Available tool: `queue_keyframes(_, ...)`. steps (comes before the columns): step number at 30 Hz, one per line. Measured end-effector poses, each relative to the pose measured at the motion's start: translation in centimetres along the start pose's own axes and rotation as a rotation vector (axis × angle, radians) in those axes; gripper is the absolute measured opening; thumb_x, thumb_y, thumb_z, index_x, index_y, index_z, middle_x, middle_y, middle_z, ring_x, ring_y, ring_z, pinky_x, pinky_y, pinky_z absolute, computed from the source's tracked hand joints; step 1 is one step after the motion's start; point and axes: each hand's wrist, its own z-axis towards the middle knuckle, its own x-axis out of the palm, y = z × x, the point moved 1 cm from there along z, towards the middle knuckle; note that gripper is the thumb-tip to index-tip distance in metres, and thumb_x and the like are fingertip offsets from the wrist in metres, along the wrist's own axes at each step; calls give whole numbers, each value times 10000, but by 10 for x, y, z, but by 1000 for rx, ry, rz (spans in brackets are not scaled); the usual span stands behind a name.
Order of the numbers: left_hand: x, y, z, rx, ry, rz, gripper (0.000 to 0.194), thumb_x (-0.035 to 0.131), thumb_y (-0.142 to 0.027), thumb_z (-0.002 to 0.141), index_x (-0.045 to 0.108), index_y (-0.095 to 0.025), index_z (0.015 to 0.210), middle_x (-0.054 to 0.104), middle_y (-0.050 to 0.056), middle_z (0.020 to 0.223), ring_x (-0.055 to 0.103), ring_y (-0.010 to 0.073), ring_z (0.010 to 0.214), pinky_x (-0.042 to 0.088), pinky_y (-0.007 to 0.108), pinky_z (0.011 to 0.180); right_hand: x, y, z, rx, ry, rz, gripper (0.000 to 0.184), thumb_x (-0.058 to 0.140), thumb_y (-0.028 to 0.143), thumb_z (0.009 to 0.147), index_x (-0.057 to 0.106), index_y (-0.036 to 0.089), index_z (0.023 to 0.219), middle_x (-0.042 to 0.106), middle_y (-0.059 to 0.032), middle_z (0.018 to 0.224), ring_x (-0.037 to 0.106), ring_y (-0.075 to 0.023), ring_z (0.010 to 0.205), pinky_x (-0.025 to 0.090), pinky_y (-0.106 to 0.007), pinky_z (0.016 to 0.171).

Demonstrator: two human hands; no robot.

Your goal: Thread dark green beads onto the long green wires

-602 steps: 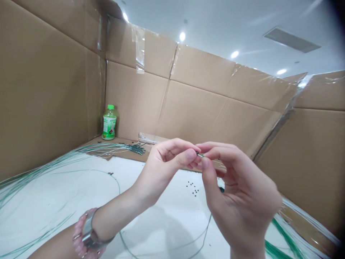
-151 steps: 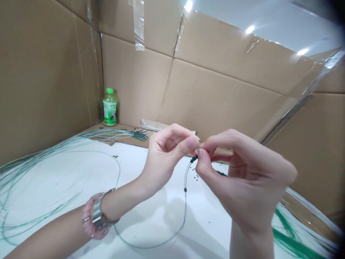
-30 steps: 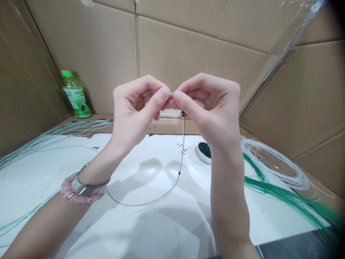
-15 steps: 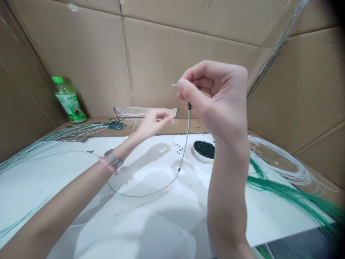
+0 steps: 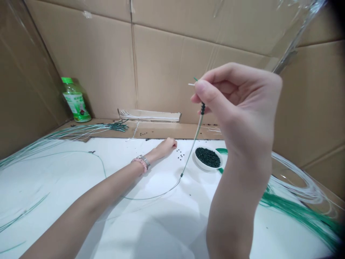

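My right hand (image 5: 229,90) is raised, thumb and fingers pinched on the ends of a green and a white cord (image 5: 196,138). Short tips of both stick out past the thumb. Just under the pinch, several dark beads (image 5: 203,108) are stacked on the cords, and one more dark bead (image 5: 181,175) sits lower down. From there the cords curve left along the table, passing under my left forearm. My left hand (image 5: 165,146) rests at the table's back, fingers curled together; whatever they hold is hidden. Beside it lie several loose beads (image 5: 180,155).
A white bowl (image 5: 198,164) of dark beads stands right of centre. Cord bundles lie left (image 5: 81,133) and right: green strands (image 5: 296,212) and a white coil (image 5: 299,176). A green-capped bottle (image 5: 77,104) stands back left. Cardboard walls (image 5: 175,64) enclose the table.
My left hand has come down from mid-air to the tabletop by the loose beads. My right hand, still pinching the cords, sits farther right in view. The camera view has shifted slightly.
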Motion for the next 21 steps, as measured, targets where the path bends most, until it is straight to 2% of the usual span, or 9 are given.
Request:
queue_keyframes(3, -4, -8, 2, 18, -129, -134, 250, 526, -333, 909, 595, -151, 1066, 620, 75, 1049, 612, 155, 866, 547, 335, 765, 0, 1, -1, -1, -2, 13, 134, 636, 111, 802, 627, 171, 682, 617, 4, 648, 619, -111, 602, 507, -234, 503)
queue_keyframes(6, -26, -34, 1, 33, -399, -296, 257, 501, -363, 917, 603, -145, 1008, 631, 62, 960, 605, 135, 786, 540, 293, 691, 3, 0, -2, 39, -6, 39, 127, 664, 128, 784, 642, 177, 670, 624, 15, 614, 604, -99, 547, 499, -218, 458)
queue_keyframes(9, -65, -80, -14, 51, -712, -443, 338, 380, -411, 950, 560, -151, 1068, 635, 105, 975, 614, 146, 853, 507, 239, 637, 14, -3, -2, 66, 65, 130, 120, 668, 127, 771, 653, 183, 667, 635, 31, 599, 601, -84, 533, 484, -181, 434)
queue_keyframes(11, -93, -116, -32, 86, -846, -503, 358, 341, -459, 948, 518, -196, 1115, 616, 98, 1094, 604, 161, 992, 517, 238, 692, 26, -4, -3, 54, 134, 192, 116, 658, 120, 766, 659, 185, 670, 643, 36, 608, 604, -75, 549, 480, -158, 444)
queue_keyframes(12, -105, -134, -41, 105, -908, -546, 356, 337, -483, 943, 512, -214, 1096, 604, 83, 1139, 593, 166, 1049, 525, 238, 714, 33, -4, -5, 51, 173, 214, 115, 654, 119, 764, 660, 185, 670, 645, 35, 613, 603, -73, 556, 476, -151, 447)
queue_keyframes(14, -123, -164, -60, 168, -1026, -779, 283, 424, -466, 920, 519, -226, 1038, 584, 61, 1201, 567, 172, 1130, 535, 232, 756, 48, -4, -8, 59, 256, 244, 112, 646, 120, 762, 656, 184, 670, 646, 30, 620, 598, -76, 564, 467, -153, 451)
queue_keyframes(17, -134, -190, -80, 180, -1112, -857, 225, 400, -410, 945, 516, -238, 1033, 574, 45, 1241, 567, 164, 1156, 551, 210, 740, 67, -2, -15, 98, 368, 260, 96, 628, 136, 774, 661, 175, 693, 659, 11, 646, 603, -100, 596, 476, -182, 479)
queue_keyframes(21, -133, -195, -92, 154, -1074, -783, 261, 321, -370, 979, 529, -223, 1033, 570, 41, 1246, 582, 175, 1162, 565, 190, 721, 79, 1, -21, 75, 410, 188, 108, 620, 137, 773, 662, 163, 678, 656, 3, 652, 583, -105, 605, 484, -197, 504)
